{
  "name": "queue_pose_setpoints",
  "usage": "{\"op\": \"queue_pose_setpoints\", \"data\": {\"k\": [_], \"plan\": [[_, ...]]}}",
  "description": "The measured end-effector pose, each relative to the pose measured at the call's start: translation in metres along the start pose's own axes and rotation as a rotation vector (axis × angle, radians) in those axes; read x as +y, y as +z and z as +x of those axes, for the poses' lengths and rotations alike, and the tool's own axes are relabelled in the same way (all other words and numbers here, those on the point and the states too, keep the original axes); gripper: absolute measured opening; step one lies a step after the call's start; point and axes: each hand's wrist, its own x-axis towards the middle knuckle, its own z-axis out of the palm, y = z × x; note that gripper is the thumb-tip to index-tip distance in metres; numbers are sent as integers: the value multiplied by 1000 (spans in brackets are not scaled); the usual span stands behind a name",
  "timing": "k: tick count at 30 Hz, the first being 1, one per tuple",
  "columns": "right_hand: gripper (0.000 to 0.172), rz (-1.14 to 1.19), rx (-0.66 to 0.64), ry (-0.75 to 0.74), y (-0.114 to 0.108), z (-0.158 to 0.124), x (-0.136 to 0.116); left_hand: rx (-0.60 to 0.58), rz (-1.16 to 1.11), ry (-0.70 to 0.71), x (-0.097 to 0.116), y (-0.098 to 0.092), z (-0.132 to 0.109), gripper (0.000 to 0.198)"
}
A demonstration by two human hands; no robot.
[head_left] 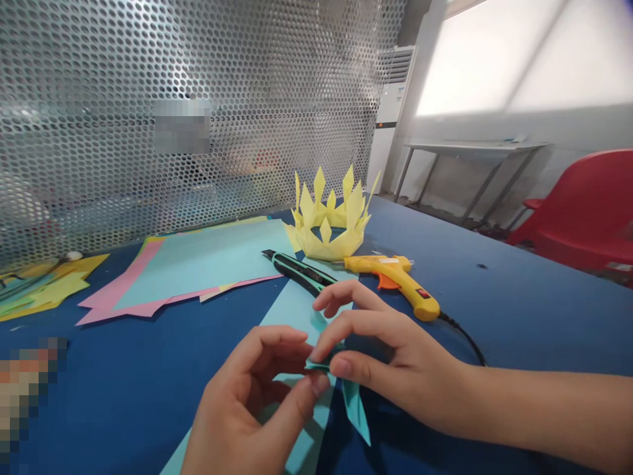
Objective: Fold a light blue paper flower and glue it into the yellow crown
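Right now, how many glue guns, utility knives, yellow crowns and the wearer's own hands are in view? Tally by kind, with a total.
Glue gun: 1
Utility knife: 1
Yellow crown: 1
Hands: 2, left hand and right hand, both on the folded teal paper
Total: 5

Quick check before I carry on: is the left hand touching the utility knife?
Apart. The head view shows it: light blue paper is visible in the gap between the left hand and the utility knife.
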Motion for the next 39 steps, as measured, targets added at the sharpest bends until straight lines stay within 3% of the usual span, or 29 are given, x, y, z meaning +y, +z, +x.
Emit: {"op": "queue_pose_setpoints", "data": {"k": [5, 9, 14, 23, 29, 33, 36, 39], "plan": [[9, 8, 16, -30, 4, -1, 0, -157, 11, 66, -8, -9, 5, 8], [35, 214, 73, 50, 9, 1, 3, -144, -21, 94, -11, -14, 6, 8], [51, 429, -17, 259, 11, 2, 7, -124, 5, 78, -13, -15, 6, 7], [59, 320, -52, 140, 13, -3, 12, -92, 99, 17, -9, -14, 8, 15], [66, 312, -25, 129, 13, -2, 11, -103, 86, -52, -12, -16, 9, 23], [68, 316, -11, 176, 12, -1, 7, -81, 43, -22, -10, -13, 11, 21], [59, 355, -12, 206, 11, 1, 3, -65, -48, -32, -7, -9, 10, 22], [25, 374, -20, 141, 10, 3, 0, -109, -70, -38, -4, -6, 7, 23]]}}
